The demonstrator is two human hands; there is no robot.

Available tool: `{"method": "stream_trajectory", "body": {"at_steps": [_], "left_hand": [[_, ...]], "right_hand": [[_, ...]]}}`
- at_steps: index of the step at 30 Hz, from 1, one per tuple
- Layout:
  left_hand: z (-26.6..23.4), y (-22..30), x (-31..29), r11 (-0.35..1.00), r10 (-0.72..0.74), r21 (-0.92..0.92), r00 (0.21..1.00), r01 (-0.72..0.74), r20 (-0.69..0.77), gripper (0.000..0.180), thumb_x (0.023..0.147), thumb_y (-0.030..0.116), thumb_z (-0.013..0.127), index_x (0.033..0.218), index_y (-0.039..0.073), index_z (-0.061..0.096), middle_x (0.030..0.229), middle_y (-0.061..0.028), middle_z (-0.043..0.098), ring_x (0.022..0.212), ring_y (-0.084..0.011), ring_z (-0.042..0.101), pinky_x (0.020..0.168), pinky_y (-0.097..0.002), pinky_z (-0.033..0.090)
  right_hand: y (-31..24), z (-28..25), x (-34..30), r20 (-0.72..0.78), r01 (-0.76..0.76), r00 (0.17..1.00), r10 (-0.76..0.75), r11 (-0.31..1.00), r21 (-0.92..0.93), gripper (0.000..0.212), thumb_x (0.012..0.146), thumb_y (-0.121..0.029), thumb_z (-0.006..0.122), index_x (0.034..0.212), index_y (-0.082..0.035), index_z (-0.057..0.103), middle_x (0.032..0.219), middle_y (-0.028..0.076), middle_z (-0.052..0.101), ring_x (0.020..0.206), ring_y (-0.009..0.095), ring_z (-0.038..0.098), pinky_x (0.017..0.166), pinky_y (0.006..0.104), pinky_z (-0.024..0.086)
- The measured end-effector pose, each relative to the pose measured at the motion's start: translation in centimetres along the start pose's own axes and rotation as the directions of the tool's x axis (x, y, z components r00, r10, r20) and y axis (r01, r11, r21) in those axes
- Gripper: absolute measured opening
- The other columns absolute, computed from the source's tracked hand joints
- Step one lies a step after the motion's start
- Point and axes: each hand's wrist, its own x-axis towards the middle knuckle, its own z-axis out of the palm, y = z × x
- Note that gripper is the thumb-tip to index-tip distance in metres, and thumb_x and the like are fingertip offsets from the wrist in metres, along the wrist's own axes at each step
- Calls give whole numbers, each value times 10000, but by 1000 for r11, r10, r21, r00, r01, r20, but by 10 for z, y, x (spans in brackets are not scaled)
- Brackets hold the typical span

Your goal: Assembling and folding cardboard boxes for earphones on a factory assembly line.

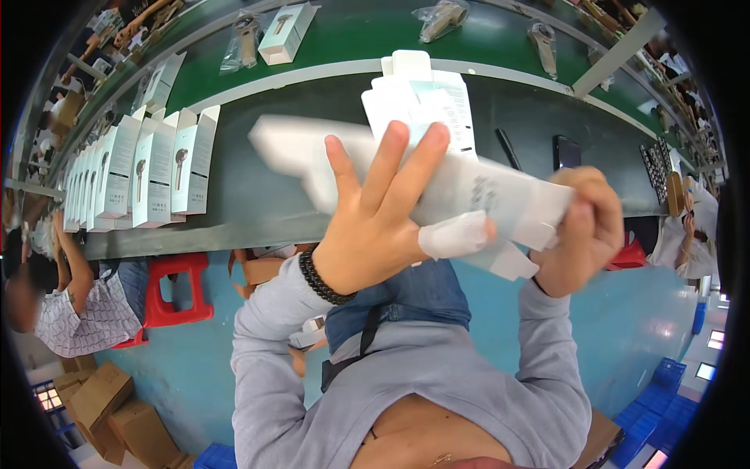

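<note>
A white paper carton (512, 195), blurred by motion, is held slantwise above the near edge of the bench. My right hand (584, 233) is closed round its right end, where small end flaps stick out. Across the carton's middle lies my left hand (371, 223), its fingers spread and stretched out; white wrapping covers its thumb. Whether that hand presses on the carton or only hovers close over it is hard to tell. Just beyond my left fingertips, flat white cartons (406, 90) with open flaps rest on the bench.
Several upright white boxes (152, 172) stand in a row at the left of the dark bench (258, 184). A pen (508, 148) and a black phone-like object (566, 151) lie on the right. Behind runs a green conveyor (351, 35) with bagged items. Red stools (178, 291) and people sit alongside.
</note>
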Motion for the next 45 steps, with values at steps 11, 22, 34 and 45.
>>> {"method": "stream_trajectory", "body": {"at_steps": [11, 22, 34, 45], "left_hand": [[-43, -9, -42, 891, -306, -298, 938, 342, 162, 648, 536, 160, 800, 1129, 50, 563, 889, -106, 618, 720, -262, 612, 621, -314, 491], [-67, 17, -58, 709, -630, -281, 760, 647, 160, 613, 714, 37, 683, 1245, -66, 395, 1251, -225, 460, 1045, -289, 531, 860, -380, 433], [-64, 8, -103, 749, -432, -530, 900, 396, 63, 1043, 571, 447, 788, 1391, 162, 209, 1422, -231, 202, 1278, -409, 178, 996, -478, 240], [-61, 11, -83, 647, -530, -477, 800, 595, 280, 498, 823, 357, 579, 1177, 12, 519, 997, -176, 593, 1182, -412, 408, 966, -529, 265]], "right_hand": [[30, 22, -27, 372, -229, 892, 256, 967, -115, 236, 787, 67, 575, 1021, 35, 589, 920, 114, 593, 789, 173, 594, 676, 245, 477], [11, 89, -115, 518, -433, 778, 356, 901, 32, 996, 628, -290, 798, 1385, -44, 199, 1397, 248, 199, 1260, 351, 293, 992, 403, 286], [29, 101, -136, 509, -737, 653, 561, 626, 256, 973, 653, -219, 800, 1368, -22, 169, 1238, 124, 431, 1126, 219, 447, 930, 344, 366], [34, 93, -145, 513, -521, 728, 455, 853, -16, 958, 676, -376, 753, 1374, -8, 210, 1189, 160, 410, 1042, 295, 458, 896, 360, 352]]}}
